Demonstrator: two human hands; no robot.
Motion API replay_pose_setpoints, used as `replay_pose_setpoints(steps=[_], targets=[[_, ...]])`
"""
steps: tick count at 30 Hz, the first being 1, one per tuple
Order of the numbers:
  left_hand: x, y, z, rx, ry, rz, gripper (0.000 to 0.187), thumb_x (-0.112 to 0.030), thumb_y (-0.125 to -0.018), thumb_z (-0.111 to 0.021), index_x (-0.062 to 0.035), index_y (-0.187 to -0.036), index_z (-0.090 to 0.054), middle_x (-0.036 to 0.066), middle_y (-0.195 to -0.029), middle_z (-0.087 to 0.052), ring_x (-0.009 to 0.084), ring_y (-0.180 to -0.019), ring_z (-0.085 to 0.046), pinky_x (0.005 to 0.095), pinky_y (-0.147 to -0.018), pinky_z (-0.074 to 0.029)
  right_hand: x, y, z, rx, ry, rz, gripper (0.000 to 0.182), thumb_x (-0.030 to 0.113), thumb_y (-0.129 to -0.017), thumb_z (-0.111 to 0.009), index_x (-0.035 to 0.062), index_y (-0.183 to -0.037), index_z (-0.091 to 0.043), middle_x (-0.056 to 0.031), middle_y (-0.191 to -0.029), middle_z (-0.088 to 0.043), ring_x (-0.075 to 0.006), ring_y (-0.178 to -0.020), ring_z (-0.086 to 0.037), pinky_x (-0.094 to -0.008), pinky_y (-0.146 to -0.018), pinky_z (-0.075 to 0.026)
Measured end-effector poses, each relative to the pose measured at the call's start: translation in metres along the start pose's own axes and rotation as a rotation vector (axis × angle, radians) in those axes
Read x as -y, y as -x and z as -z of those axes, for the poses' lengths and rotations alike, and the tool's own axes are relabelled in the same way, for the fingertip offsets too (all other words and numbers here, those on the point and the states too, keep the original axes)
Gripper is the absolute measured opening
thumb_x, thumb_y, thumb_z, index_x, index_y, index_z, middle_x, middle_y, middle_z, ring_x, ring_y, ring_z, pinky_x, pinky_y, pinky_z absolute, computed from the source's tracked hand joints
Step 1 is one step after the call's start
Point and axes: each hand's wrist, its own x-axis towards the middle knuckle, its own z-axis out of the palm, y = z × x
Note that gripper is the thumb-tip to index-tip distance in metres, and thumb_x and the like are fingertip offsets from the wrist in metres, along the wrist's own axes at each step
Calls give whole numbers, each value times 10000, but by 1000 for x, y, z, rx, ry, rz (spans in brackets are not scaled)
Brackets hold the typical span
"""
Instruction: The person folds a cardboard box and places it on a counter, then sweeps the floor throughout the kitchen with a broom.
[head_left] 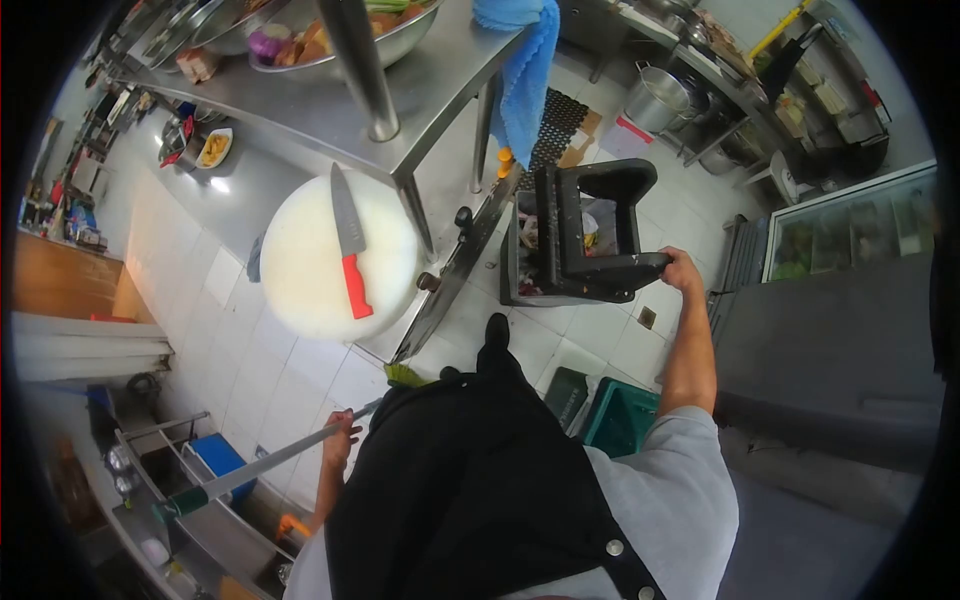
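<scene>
Left-hand fingers (341, 432) are seen wrapped around a long metal handle (262, 462), which runs down and away towards a green fitting at its far end; its working end is hidden behind the person's black apron (470, 480), where only a scrap of green (404, 376) shows near the floor. The right hand (681, 270) is closed on the edge of a black bin lid (598, 228), which is held raised and tilted over the black bin (560, 262). Some rubbish can be made out inside the bin, though what it is cannot be told. As judged from this, the bin has been opened and the handled tool is held ready, but nothing is seen being tipped in yet, so emptying or sweeping appears to remain. Left of the bin, across the steel counter's edge, a round white cutting board (335, 255) lies with a red-handled knife (349, 243) resting on it, untouched. Above the board, a blue cloth (525, 70) hangs from the steel table (440, 95), well apart from both hands.
</scene>
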Motion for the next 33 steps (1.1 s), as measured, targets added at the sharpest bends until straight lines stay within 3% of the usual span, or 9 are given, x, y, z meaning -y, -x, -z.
replay_pose_setpoints(steps=[2,4,7,12,18,21,25,31,33], targets=[[2,-4,-7,8,35,13,350,-468,-1034,-680,-131,-1091,-603,31,-1040,-681,166,-885,-706,347,-717,-526,-6,1,-2,-55,-2,58,418,-81,-721,-710,67,-1110,-744,-75,-836,-741,-225,-816,-710,-377,-748,-566],[7,-7,-12,23,71,-12,349,-467,-1033,-681,-132,-1094,-605,31,-1041,-682,164,-879,-702,346,-718,-524,-1,-4,-28,-106,94,270,401,-8,-719,-704,71,-1109,-753,-146,-896,-757,-303,-874,-743,-428,-801,-583],[7,-13,-15,27,86,-4,352,-468,-1033,-680,-130,-1109,-615,32,-1042,-688,161,-880,-702,343,-717,-523,81,30,-74,-65,453,235,429,61,-738,-699,99,-1162,-756,-239,-1146,-736,-434,-1091,-704,-514,-963,-573],[0,-23,-23,24,57,-7,368,-465,-1035,-680,-119,-1155,-638,30,-1047,-702,156,-886,-706,341,-708,-523,107,59,-91,-135,492,135,442,89,-766,-703,134,-1203,-758,-209,-1130,-742,-411,-1108,-709,-501,-971,-576],[1,-17,-28,33,1,-16,377,-460,-1036,-686,-112,-1177,-645,35,-1071,-718,156,-885,-713,336,-706,-531,69,15,-61,-75,355,76,440,119,-775,-726,176,-1206,-791,-181,-1075,-791,-353,-1063,-752,-484,-937,-596],[8,-20,-27,45,2,-26,379,-458,-1040,-682,-107,-1179,-644,40,-1076,-721,158,-885,-718,336,-708,-535,104,31,-59,34,497,103,439,107,-782,-726,179,-1210,-790,-172,-1093,-789,-360,-1072,-750,-485,-945,-597],[2,-23,-30,24,-18,-35,369,-453,-1040,-680,-103,-1151,-639,45,-1077,-722,161,-889,-724,337,-706,-536,111,43,-111,-36,474,200,510,115,-745,-813,206,-1245,-776,-149,-1157,-782,-357,-1115,-738,-465,-960,-597],[-9,-30,-45,47,-46,-89,335,-423,-1033,-686,-96,-1092,-642,53,-1056,-723,166,-886,-725,331,-687,-524,125,56,-67,52,371,266,516,165,-676,-914,140,-1173,-781,-158,-1118,-790,-354,-1075,-750,-445,-932,-597],[-8,-29,-48,46,-41,-97,329,-415,-1033,-684,-91,-1079,-643,55,-1055,-725,166,-882,-723,328,-677,-519,107,44,-45,40,312,181,488,167,-671,-918,100,-1134,-778,-162,-1066,-792,-341,-1023,-757,-437,-903,-595]])
